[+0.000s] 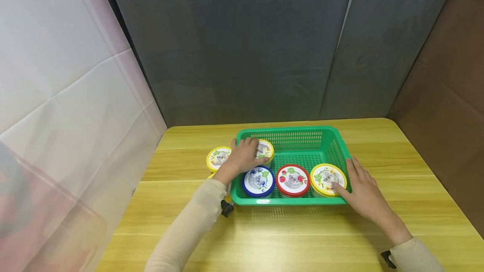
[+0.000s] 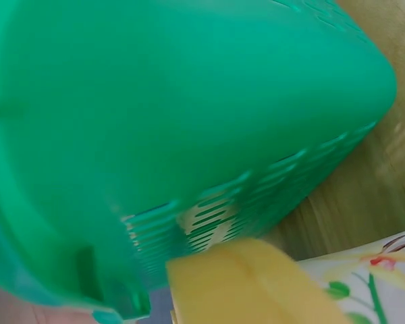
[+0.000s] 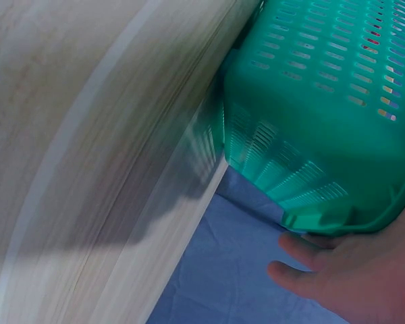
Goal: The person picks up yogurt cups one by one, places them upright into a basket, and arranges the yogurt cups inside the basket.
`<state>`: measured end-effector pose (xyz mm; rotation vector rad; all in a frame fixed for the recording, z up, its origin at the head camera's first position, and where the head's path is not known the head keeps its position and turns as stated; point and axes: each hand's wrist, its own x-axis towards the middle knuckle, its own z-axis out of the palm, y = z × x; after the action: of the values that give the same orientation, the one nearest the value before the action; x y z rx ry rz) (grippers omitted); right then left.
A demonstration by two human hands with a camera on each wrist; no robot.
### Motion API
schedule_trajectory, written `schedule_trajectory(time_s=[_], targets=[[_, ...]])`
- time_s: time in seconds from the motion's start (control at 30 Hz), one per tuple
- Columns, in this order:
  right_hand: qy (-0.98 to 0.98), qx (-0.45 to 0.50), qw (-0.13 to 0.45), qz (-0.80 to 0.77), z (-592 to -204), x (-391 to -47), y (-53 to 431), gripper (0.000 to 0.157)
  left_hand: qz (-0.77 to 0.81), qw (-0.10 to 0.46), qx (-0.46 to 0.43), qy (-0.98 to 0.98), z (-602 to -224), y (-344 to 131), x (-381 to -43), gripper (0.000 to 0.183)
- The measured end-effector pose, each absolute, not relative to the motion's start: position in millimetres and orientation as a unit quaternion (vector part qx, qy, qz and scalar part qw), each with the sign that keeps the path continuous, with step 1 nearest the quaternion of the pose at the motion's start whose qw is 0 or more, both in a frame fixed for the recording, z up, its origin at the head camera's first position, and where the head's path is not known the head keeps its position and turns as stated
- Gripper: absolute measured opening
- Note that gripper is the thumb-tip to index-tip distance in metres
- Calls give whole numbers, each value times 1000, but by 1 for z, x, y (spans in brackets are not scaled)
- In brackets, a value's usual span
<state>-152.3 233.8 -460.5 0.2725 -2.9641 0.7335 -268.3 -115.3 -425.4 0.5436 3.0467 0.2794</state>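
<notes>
A green plastic basket [image 1: 298, 201] stands on the table with lidded tubs inside. My left hand [image 1: 243, 154] reaches over its left rim, fingers and thumb round a yellow-lidded tub [image 1: 266, 149] in the far left corner, covering part of its lid. Along the near side sit a blue-lidded tub [image 1: 259, 181], a red-lidded tub [image 1: 293, 180] and a second yellow-lidded tub [image 1: 328, 179]. On the right rim rests my right hand [image 1: 364, 192], its fingers extended along the outside and its thumb over the near right tub's lid. The right wrist view shows these fingers [image 3: 293, 279] beside the rim.
Left of the basket, another yellow-lidded tub [image 1: 218, 157] stands on the wooden table [image 1: 287, 238], with more yellow edges partly hidden by my left arm. A dark grey cloth [image 1: 242, 53] hangs behind the table, a white sheet [image 1: 68, 53] at left and a brown one [image 1: 450, 95] at right.
</notes>
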Motion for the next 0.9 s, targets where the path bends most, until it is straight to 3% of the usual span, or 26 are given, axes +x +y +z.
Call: schedule_trajectory(time_s=[0.9], targets=[[-966, 89, 32, 239, -459, -153, 233, 96, 84, 19, 160, 983, -417, -119, -257, 78]])
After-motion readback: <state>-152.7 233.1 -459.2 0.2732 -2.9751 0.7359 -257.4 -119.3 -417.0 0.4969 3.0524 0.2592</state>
